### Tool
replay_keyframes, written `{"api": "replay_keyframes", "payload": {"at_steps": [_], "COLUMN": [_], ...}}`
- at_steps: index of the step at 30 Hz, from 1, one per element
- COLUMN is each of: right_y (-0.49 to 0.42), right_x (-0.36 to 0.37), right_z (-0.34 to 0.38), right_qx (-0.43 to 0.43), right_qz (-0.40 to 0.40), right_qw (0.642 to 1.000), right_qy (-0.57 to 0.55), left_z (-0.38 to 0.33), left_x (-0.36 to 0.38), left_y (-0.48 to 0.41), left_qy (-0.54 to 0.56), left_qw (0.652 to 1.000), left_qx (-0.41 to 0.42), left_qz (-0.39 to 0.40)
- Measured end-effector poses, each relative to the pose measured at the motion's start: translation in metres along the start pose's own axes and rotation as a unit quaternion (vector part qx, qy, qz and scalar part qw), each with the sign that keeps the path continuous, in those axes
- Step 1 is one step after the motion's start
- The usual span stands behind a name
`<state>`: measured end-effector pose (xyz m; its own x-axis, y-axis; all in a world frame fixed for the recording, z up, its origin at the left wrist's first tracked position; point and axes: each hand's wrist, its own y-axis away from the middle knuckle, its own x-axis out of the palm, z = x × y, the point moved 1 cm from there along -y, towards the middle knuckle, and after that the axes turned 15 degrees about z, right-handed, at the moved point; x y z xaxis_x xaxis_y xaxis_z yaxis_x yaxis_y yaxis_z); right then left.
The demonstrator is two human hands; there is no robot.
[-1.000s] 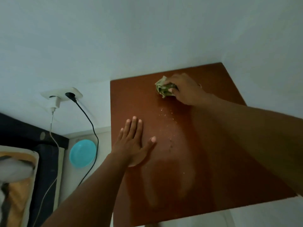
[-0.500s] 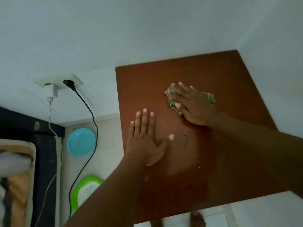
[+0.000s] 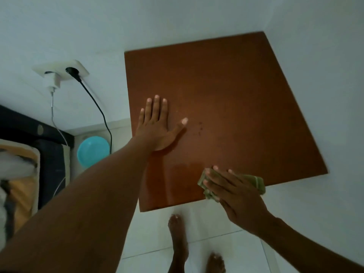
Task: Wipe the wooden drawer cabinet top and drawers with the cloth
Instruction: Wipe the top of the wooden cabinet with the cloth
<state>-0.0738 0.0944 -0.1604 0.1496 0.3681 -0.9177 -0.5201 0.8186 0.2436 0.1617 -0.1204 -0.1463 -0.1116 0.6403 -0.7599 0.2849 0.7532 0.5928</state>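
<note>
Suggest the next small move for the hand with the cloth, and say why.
Probably slide the cloth forward to the dark specks beside the left hand: the right hand presses it at the near edge of the cabinet top, far from them.

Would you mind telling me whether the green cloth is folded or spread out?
Folded. The green cloth shows stacked layers at its edges, a compact pad under the right hand on the cabinet top.
</note>
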Motion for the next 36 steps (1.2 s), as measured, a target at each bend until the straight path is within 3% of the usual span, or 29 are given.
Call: {"api": "replay_keyframes", "payload": {"at_steps": [4,9,11,16,20,24,36], "right_y": [0.023,-0.065,-0.13,-0.288,-0.354,-0.347,-0.149], "right_x": [0.011,-0.087,-0.134,-0.191,-0.165,-0.131,-0.057], "right_z": [0.015,-0.011,-0.031,-0.061,-0.082,-0.085,0.008], "right_qx": [-0.017,0.022,0.031,0.025,0.075,0.088,0.001], "right_qz": [-0.083,-0.161,-0.155,-0.139,0.012,0.017,0.064], "right_qw": [0.993,0.971,0.969,0.979,0.995,0.995,0.997], "right_qy": [-0.078,-0.176,-0.188,-0.145,-0.059,0.042,0.042], "left_z": [-0.002,0.001,0.016,0.07,0.074,0.078,0.079], "left_x": [-0.001,-0.004,-0.003,0.013,0.019,0.018,0.019], "left_y": [0.0,0.003,0.012,0.044,0.04,0.038,0.038], "left_qy": [-0.011,0.044,0.064,-0.021,-0.01,-0.01,0.025], "left_qw": [1.0,0.999,0.996,0.996,0.994,0.994,0.991], "left_qx": [-0.006,0.031,0.057,0.078,0.093,0.101,0.122], "left_qz": [0.003,-0.003,-0.03,-0.043,-0.054,-0.05,-0.058]}}
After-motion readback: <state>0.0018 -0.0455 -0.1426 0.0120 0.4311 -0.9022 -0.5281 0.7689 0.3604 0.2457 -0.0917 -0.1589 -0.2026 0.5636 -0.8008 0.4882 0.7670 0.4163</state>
